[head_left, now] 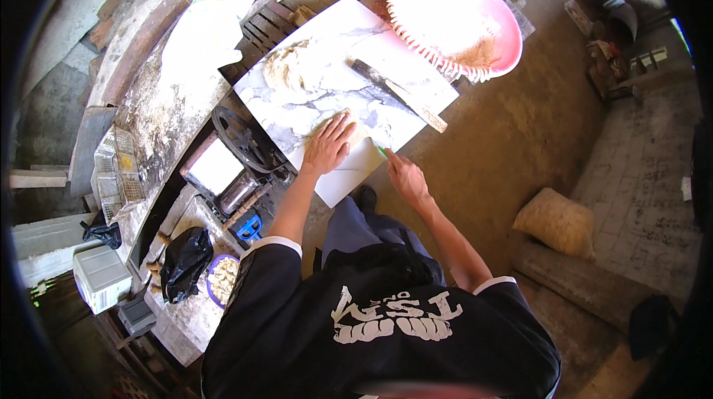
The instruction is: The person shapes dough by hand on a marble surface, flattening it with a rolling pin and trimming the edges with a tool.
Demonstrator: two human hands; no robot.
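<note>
My left hand [327, 145] lies flat, fingers spread, on a pale piece of dough [355, 130] near the front of a white marbled board [327, 87]. My right hand [405, 176] is at the board's near right corner, pinching a small green tool [382, 150] whose tip touches the board beside the dough. A larger mound of beige dough [286, 66] rests at the board's far left. A long wooden-handled knife [401, 94] lies diagonally across the board's right side.
A pink plastic basin [453, 16] with dough residue sits beyond the board. A metal hand-crank machine [238, 157] stands left of the board. A black bag [186, 259] and a small bowl [223, 279] lie lower left. A tan sack [557, 222] sits on the dirt floor at right.
</note>
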